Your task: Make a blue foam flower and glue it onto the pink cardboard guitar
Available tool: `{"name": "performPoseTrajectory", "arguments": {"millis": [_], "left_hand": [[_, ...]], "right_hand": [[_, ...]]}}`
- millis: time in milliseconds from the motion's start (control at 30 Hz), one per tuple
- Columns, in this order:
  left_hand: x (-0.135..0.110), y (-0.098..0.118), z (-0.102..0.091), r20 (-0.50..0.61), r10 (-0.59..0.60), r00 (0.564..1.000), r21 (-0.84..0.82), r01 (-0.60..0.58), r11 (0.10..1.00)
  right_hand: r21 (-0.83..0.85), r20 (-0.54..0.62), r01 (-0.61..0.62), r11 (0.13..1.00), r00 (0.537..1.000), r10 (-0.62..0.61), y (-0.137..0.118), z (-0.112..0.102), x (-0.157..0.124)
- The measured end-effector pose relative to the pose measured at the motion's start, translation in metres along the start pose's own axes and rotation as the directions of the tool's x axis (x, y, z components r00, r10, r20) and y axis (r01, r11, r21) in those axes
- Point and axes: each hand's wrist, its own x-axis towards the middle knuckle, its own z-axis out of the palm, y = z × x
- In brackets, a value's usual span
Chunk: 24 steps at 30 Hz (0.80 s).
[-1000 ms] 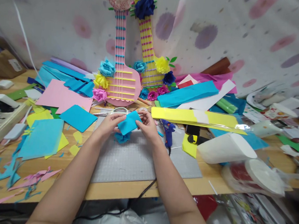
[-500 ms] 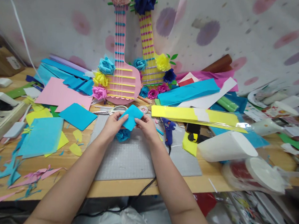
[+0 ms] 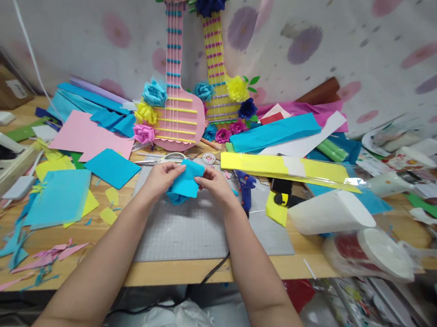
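Observation:
Between my two hands is a small blue sheet of paper (image 3: pixel 188 179), held up above the grey cutting mat (image 3: pixel 182 236). My left hand (image 3: pixel 165 175) pinches its left edge, and my right hand (image 3: pixel 214 182) grips the right edge between thumb and fingers. Just below the sheet and partly hidden by it, a blue paper flower (image 3: pixel 177 198) shows. Behind my left hand lie scissors (image 3: pixel 166 159). To the right of my right hand rests a blue glue gun (image 3: pixel 245 188).
Two paper guitars, one pink (image 3: pixel 180 115) and one yellow (image 3: pixel 219 78), lean against the patterned cloth at the back. Coloured paper sheets (image 3: pixel 59 199) and scraps cover the left side. A yellow paper strip (image 3: pixel 284 168), a white roll (image 3: pixel 333 213) and a plastic tub (image 3: pixel 370 253) stand right.
The blue sheet has turned from a slanted diamond to a more upright position and come slightly lower. My right-hand fingers have shifted along its right edge.

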Motion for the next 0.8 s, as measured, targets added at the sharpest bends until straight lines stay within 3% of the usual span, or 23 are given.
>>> {"name": "performPoseTrajectory", "arguments": {"millis": [100, 300, 500, 667, 800], "left_hand": [[0.005, -0.008, 0.001, -0.095, 0.104, 0.99, 0.056, -0.099, 0.994], [0.005, -0.01, 0.002, -0.097, 0.191, 0.977, 0.154, -0.175, 0.972], [0.0, -0.008, 0.002, -0.122, 0.412, 0.903, 0.495, -0.304, 0.814], [0.001, -0.011, 0.003, -0.121, 0.437, 0.891, 0.467, -0.337, 0.818], [0.003, -0.014, 0.002, -0.116, 0.348, 0.93, 0.315, -0.298, 0.901]], "right_hand": [[-0.001, 0.006, -0.01, 1.0, 1.0, 0.01, -0.002, 0.002, -0.001], [0.005, 0.015, -0.036, 0.999, 0.999, 0.036, -0.002, 0.003, -0.002], [0.035, 0.043, -0.055, 0.998, 0.998, 0.054, -0.003, 0.007, -0.004], [0.035, 0.049, -0.04, 0.999, 0.998, 0.038, -0.002, 0.007, -0.004], [0.04, 0.004, -0.002, 0.999, 1.0, 0.002, 0.001, 0.002, -0.001]]}}
